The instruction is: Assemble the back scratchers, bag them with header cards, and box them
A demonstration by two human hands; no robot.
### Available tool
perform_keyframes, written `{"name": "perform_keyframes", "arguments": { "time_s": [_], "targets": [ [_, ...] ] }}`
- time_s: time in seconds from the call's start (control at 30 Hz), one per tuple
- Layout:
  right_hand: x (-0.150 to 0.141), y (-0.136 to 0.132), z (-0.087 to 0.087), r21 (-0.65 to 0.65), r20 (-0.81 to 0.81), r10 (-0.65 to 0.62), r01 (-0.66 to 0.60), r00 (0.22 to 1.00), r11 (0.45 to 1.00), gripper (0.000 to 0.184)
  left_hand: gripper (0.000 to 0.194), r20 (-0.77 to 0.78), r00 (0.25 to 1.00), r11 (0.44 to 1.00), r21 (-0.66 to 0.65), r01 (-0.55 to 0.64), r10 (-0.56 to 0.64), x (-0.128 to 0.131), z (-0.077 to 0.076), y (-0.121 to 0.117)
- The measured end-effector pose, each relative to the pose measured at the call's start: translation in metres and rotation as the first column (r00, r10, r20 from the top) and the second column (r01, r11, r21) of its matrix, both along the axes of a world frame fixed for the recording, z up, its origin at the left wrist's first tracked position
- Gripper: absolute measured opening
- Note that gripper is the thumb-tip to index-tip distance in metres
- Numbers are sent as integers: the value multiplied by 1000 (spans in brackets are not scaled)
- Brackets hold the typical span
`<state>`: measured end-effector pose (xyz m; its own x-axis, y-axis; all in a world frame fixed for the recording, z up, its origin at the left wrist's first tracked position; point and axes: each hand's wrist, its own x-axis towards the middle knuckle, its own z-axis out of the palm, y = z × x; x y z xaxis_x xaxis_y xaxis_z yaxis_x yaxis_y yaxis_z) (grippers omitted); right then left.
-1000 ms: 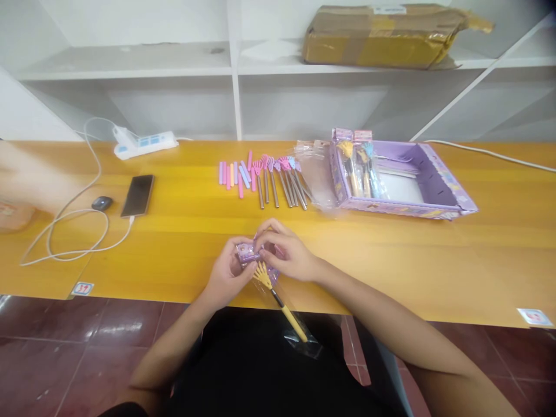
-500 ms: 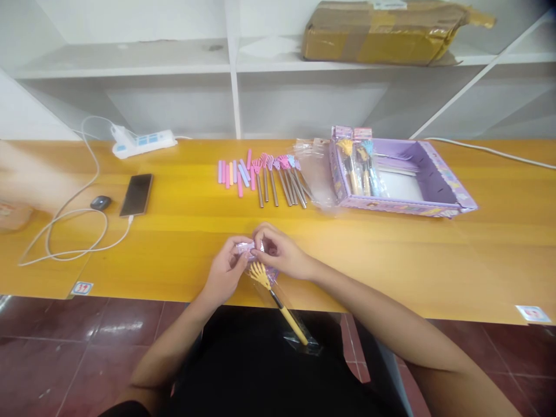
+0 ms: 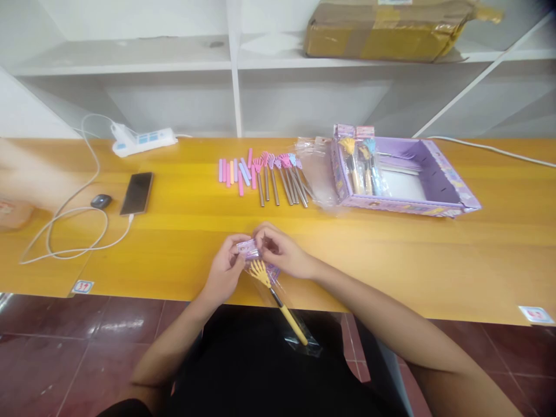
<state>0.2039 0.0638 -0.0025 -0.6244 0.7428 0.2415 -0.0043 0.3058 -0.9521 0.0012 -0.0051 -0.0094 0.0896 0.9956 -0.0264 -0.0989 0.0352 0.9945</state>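
Near the front edge of the yellow table [image 3: 391,255], my left hand [image 3: 226,269] and my right hand [image 3: 282,252] both pinch the purple card top of a clear packet [image 3: 278,298]. Inside the packet is a small yellow hand-shaped scratcher with a yellow handle, which hangs down over my lap. Farther back lie several loose scratchers [image 3: 284,179] with metal stems and a row of pink, purple and blue handle sleeves [image 3: 237,172]. A purple cardboard tray [image 3: 438,185] at the right holds a few packed scratchers [image 3: 360,165].
Empty clear bags [image 3: 315,174] lie beside the tray. A black phone [image 3: 137,193] on a white cable, a small dark device [image 3: 101,201] and a white power strip [image 3: 143,141] sit at the left. A brown box [image 3: 391,29] rests on the white shelf behind.
Both hands have kept working at the packet's card top with small finger shifts. The packet and the rest of the table stay in place.
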Motion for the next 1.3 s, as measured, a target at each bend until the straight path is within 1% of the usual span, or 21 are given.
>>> {"name": "perform_keyframes", "arguments": {
  "time_s": [0.07, 0.2, 0.27, 0.33, 0.43, 0.5, 0.6, 0.73, 0.8, 0.87, 0.93, 0.97, 1.0, 1.03, 1.1, 1.13, 1.17, 1.2, 1.23, 1.27, 1.3],
  "targets": [
    [-1, 1, -1, -34, -12, 3, -3, 1000, 999, 13, 33, 4, 1000, 1000, -11, 0, 0, 0, 0, 0],
    [-4, 4, 0, -274, -44, 25, -36, 999, 961, 19, 45, 66, 998, 1000, -5, 16, -16, 5, 0, 1],
    [-1, 3, 4, -345, -18, 4, -10, 1000, 939, 27, 53, 101, 994, 999, 14, 46, -47, 8, 0, 1],
    [6, -2, 12, -313, 59, -62, 77, 996, 947, 30, 62, 118, 990, 997, 20, 79, -80, 11, 0, 1],
    [24, -22, 26, -140, 240, -149, 186, 959, 973, 20, 67, 118, 990, 997, 28, 77, -79, 12, 1, 0],
    [35, -43, 33, -82, 373, -120, 162, 920, 983, 18, 67, 120, 990, 997, 35, 69, -73, 12, 3, 0],
    [44, -78, 33, -139, 493, 6, 72, 870, 988, 17, 67, 133, 987, 996, 37, 85, -89, 12, 5, -2],
    [44, -103, 22, -56, 476, -23, 57, 879, 997, 16, 81, 212, 962, 984, 74, 161, -174, 12, 7, -5],
    [53, -98, 22, -7, 420, -84, 96, 904, 995, 17, 83, 233, 946, 971, 136, 199, -227, 10, 6, -5],
    [73, -81, 34, 33, 347, -193, 194, 918, 980, 21, 74, 226, 939, 956, 198, 218, -261, 8, 4, -5],
    [102, -55, 59, 69, 304, -360, 356, 882, 932, 26, 66, 215, 939, 948, 231, 220, -270, 6, 3, -3],
    [119, -40, 75, 96, 302, -454, 447, 838, 890, 28, 63, 210, 939, 946, 235, 222, -272, 5, 2, -3],
    [135, -24, 92, 166, 299, -569, 546, 766, 821, 30, 61, 205, 940, 946, 235, 224, -273, 5, 2, -3],
    [149, -7, 110, 245, 326, -677, 633, 660, 735, 27, 60, 199, 940, 945, 233, 228, -276, 5, 1, -3],
    [174, 29, 140, 375, 256, -866, 781, 430, 499, 18, 59, 190, 940, 944, 227, 239, -283, 5, 1, -3],
    [184, 47, 152, 422, 203, -921, 820, 331, 388, 21, 58, 187, 941, 944, 226, 239, -282, 5, 0, -3],
    [192, 65, 159, 452, 175, -950, 836, 259, 312, 27, 58, 184, 941, 945, 225, 239, -282, 6, 0, -3],
    [200, 84, 163, 470, 192, -956, 834, 222, 288, 34, 58, 182, 942, 944, 224, 241, -284, 6, -1, -3],
    [207, 101, 163, 496, 254, -949, 817, 186, 293, 40, 58, 179, 941, 943, 225, 244, -286, 5, -1, -3],
    [213, 117, 160, 531, 348, -926, 784, 144, 321, 46, 58, 175, 941, 941, 228, 249, -291, 5, -1, -3],
    [220, 132, 155, 582, 451, -887, 719, 103, 379, 50, 57, 171, 939, 939, 230, 255, -297, 5, -1, -3]
  ]
}}
